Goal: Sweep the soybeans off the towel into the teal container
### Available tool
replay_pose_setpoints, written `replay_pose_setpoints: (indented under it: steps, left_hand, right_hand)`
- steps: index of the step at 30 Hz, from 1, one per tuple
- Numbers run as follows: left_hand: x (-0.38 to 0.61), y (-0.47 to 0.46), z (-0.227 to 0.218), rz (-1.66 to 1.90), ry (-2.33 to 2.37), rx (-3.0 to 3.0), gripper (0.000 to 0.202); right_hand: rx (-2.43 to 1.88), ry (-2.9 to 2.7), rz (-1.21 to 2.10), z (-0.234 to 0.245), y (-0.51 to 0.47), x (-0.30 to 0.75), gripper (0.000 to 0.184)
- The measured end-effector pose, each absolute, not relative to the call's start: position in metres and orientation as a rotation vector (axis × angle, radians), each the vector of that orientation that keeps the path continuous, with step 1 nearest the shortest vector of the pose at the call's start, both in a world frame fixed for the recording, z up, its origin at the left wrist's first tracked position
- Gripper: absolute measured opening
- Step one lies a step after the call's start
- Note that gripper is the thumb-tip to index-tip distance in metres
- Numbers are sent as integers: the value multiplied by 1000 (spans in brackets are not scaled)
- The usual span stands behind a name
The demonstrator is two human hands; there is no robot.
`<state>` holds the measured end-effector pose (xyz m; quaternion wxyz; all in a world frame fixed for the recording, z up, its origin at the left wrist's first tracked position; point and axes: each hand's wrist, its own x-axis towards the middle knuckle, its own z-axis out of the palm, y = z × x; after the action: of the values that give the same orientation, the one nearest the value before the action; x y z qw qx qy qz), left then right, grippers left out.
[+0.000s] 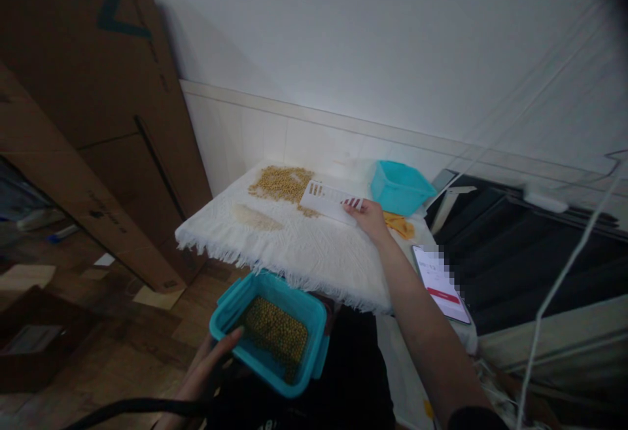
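My left hand (210,363) grips the near left side of a turquoise plastic basket (320,317), thumb over the rim. Yellow soybeans (277,325) lie inside it, and it sits just below the table's front edge, above my lap. Over the table, my right hand (370,218) pinches the right end of a white printed card (328,199). The card's left end meets the right side of a spread heap of soybeans (282,183), with a few more along its lower edge. Nearer the front is a small patch of pale, rice-like grains (256,218).
A white fringed cloth (314,256) covers the table. A second turquoise basket (400,188) stands at the back right beside a yellow cloth (400,225). Below it lies a phone (436,279) with its screen lit. Large cardboard boxes (98,89) rise at the left.
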<state>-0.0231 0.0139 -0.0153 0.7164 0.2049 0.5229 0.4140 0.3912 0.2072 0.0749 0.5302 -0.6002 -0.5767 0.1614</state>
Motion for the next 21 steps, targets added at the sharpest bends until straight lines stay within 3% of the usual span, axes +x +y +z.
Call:
replay_pose_setpoints:
  steps: [8, 21]
  left_hand:
    - [-18, 13, -13, 936, 1235, 450, 80]
    - [-17, 13, -7, 924, 1225, 487, 95]
  right_hand:
    - [-1391, -1396, 454, 77, 203, 390, 45]
    - [-1409, -1364, 503, 81, 203, 399, 54]
